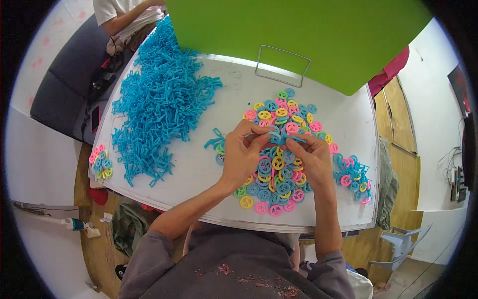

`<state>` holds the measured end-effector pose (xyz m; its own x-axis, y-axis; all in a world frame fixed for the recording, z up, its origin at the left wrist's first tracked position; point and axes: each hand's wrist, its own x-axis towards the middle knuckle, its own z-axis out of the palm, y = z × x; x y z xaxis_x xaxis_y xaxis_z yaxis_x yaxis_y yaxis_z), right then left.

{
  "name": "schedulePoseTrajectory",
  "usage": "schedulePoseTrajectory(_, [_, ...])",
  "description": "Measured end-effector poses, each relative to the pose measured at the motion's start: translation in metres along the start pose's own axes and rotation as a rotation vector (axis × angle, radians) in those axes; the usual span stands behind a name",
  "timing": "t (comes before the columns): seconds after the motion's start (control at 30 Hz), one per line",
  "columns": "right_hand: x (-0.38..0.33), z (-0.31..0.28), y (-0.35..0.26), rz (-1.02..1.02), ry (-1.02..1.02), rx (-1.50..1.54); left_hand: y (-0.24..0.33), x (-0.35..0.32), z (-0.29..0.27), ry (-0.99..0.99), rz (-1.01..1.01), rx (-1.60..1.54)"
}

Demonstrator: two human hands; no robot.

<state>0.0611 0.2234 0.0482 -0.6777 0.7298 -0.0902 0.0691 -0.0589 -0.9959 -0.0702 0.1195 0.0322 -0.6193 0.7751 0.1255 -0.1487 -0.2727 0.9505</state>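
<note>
Both hands meet over a pile of small spoked plastic wheels in blue, pink, yellow and green. My left hand pinches a light blue wheel between thumb and fingers. Close beside it, my right hand grips a blue plastic frame piece, mostly covered by the fingers. Wheel and frame piece are touching or nearly so; the fingers hide the exact contact. A few loose blue frame pieces lie left of my left hand.
A large heap of blue plastic frame pieces covers the table's left side. Blue pieces with wheels form a small pile at right. More wheels sit at the left edge. A green board with a wire stand rises behind; two people are beyond.
</note>
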Motion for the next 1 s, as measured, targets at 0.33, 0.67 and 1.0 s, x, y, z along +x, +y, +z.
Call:
schedulePoseTrajectory(0.33, [-0.007, 0.025, 0.005, -0.202, 0.254, -0.176, 0.002, 0.004, -0.002, 0.03, 0.021, 0.159])
schedulePoseTrajectory(0.67, [-0.014, 0.015, -0.013, -0.27, 0.12, -0.335, 0.005, -0.001, -0.01, -0.143, -0.011, 0.269])
schedulePoseTrajectory(1.0, [-0.075, -0.113, 0.009, -0.169, 0.5, -0.39, 0.033, 0.001, -0.094, -0.006, 0.309, 1.152])
